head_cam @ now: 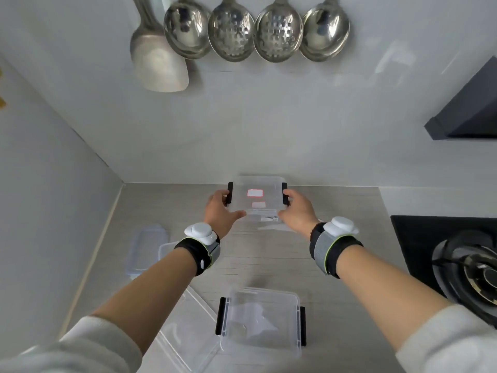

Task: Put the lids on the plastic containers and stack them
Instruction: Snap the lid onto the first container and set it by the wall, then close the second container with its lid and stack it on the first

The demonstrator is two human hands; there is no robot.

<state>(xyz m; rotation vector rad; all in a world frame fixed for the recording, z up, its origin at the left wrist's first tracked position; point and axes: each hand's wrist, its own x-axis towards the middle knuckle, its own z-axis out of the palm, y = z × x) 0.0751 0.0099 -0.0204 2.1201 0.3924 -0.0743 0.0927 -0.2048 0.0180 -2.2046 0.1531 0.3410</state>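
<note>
A clear lidded container with black side clips and a red-edged label sits at the back of the counter. My left hand grips its left side at the clip, and my right hand grips its right side. Nearer to me stands a second clear container with black clips. A clear flat lid lies beside it on the left, partly under my left forearm. A bluish lid and another clear piece lie at the left.
A gas stove burner on a black hob is at the right. Steel spoons and ladles hang on the white wall above. A dark range hood juts in at upper right. The wall corner closes off the left.
</note>
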